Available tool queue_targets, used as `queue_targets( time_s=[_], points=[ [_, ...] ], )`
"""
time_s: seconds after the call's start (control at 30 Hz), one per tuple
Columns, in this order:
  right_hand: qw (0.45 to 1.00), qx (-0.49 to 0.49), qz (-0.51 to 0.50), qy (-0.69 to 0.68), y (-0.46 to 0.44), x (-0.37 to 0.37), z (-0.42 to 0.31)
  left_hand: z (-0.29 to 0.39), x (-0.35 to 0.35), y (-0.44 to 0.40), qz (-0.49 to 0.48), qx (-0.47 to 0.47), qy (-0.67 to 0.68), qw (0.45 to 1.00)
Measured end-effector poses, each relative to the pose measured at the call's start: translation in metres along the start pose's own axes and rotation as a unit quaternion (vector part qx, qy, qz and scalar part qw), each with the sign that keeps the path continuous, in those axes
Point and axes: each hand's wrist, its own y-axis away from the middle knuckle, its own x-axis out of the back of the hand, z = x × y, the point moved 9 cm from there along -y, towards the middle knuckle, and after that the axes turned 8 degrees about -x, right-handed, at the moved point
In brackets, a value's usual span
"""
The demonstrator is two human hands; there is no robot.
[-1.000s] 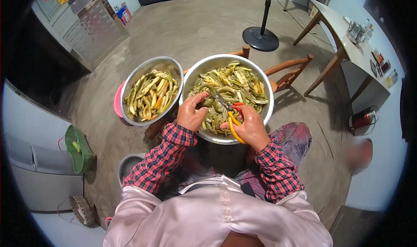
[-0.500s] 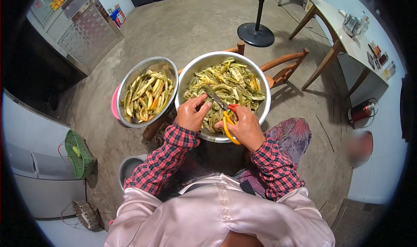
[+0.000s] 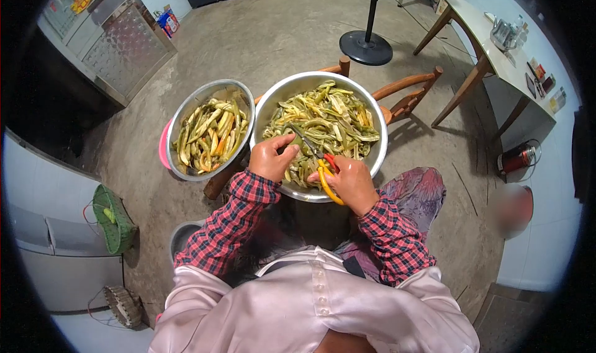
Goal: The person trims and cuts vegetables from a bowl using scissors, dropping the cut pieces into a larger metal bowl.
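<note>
My right hand (image 3: 352, 183) grips scissors (image 3: 328, 180) with yellow and red handles, over the near side of a large metal basin (image 3: 383, 133). The blades point up and to the left, toward my left hand. Between the thumb and fingers of my left hand (image 3: 270, 159) is a piece of green pepper (image 3: 297, 141), beside the blades. Limp, cut-looking green and yellow peppers (image 3: 335, 112) fill the basin. To its left, a smaller metal basin (image 3: 175, 129) holds long, mostly whole yellow-green peppers (image 3: 214, 129), a few of them orange.
A wooden chair (image 3: 410, 92) stands behind the large basin. Beyond it are a black round stand base (image 3: 366, 48) and a table (image 3: 475, 27) with a kettle (image 3: 504, 36). A pink basin (image 3: 164, 147) shows under the smaller one. On the left is a green basket (image 3: 115, 223).
My left hand has shifted slightly left, and the green piece in its fingers now shows more clearly. My right hand stays nearly in place with the scissors.
</note>
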Motion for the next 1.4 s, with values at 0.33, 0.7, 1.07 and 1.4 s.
queue_targets(
  time_s=[0.33, 0.7, 1.07, 1.4],
  points=[
    [0.996, 0.062, 0.067, 0.026, -0.001, 0.010, -0.001, 0.021, 0.012, -0.005, -0.092, -0.076, -0.160, 0.980],
    [0.998, 0.003, 0.053, 0.012, -0.007, 0.016, 0.017, 0.027, 0.020, -0.008, -0.151, -0.108, -0.279, 0.942],
    [0.998, -0.056, 0.019, 0.020, -0.013, 0.025, 0.032, -0.038, 0.022, -0.013, -0.100, 0.111, 0.128, 0.981],
    [0.987, -0.040, 0.099, 0.121, -0.012, 0.034, 0.036, -0.027, 0.012, -0.014, -0.065, 0.077, 0.219, 0.971]
  ],
)
